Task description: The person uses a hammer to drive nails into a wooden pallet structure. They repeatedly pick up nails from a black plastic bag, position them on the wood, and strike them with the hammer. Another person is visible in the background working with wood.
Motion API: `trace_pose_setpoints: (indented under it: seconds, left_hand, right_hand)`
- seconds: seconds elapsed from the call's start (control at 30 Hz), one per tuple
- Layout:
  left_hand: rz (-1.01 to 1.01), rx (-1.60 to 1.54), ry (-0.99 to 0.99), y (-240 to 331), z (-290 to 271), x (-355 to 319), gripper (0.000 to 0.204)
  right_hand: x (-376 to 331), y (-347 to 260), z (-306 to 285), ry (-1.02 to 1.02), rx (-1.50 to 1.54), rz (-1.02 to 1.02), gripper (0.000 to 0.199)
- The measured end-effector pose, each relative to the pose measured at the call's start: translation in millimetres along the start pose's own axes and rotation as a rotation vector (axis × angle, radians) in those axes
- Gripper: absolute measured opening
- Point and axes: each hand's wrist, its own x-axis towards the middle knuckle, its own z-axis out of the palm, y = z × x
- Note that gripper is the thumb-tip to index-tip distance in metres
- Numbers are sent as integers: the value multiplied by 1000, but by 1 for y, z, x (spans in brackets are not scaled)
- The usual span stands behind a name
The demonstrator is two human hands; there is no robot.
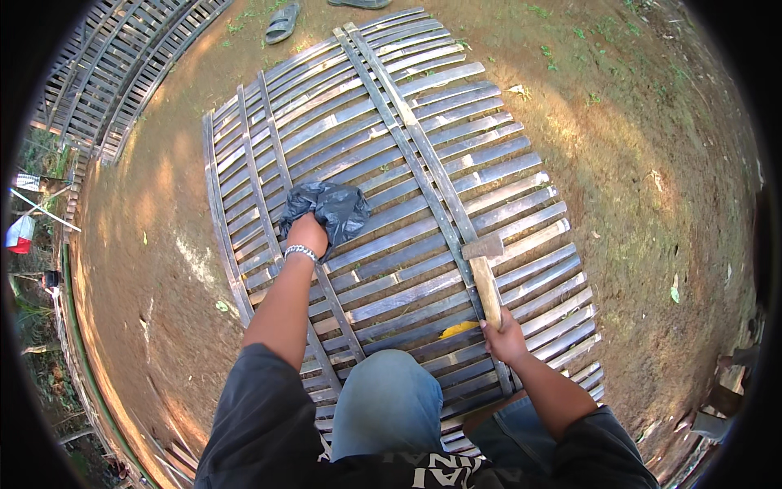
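Note:
A large panel of bamboo slats (391,281) lies on the ground in front of me, its slats crossed by several long strips. My left hand (308,234), with a silver chain bracelet at the wrist, is closed at a crumpled black plastic bag (338,213) on the panel's left part; the bag partly hides its fingers. On the right, my right hand (505,336) grips a hammer (486,285) by its light wooden handle. The metal hammer head points away from me and is over the paired cross strips (436,196).
My jeans-covered knee (387,399) is at the panel's near edge. A yellow leaf (458,329) lies beside the hammer handle. Beyond the far edge is a grey sandal (282,23). Another slatted panel (122,61) stands far left, with brown soil (652,163) around.

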Motion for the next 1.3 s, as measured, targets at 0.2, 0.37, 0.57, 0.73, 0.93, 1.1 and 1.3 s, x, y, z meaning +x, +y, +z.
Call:
trace_pose_setpoints:
  seconds: [0.2,0.37,0.57,0.73,0.93,1.1,1.3]
  left_hand:
    - [-51,28,-43,19,3,7,27]
    - [-29,16,51,17,6,-4,22]
    - [15,140,104,4,17,5,22]
    - [60,179,205,-9,26,3,24]
    - [35,-528,478,6,0,-23,7]
    - [133,-1129,770,11,-14,-78,10]
    - [184,-1244,393,81,-13,-158,13]
  right_hand:
    - [-1,1,-1,31,-35,37,30]
    - [-6,-10,-1,33,-25,46,32]
    - [-3,-6,-1,29,-48,43,35]
    - [-4,-12,1,18,-2,35,33]
    - [-4,-7,-1,17,26,45,32]
    - [-7,-10,-3,14,38,44,29]
    - [-2,-3,1,-4,88,32,26]
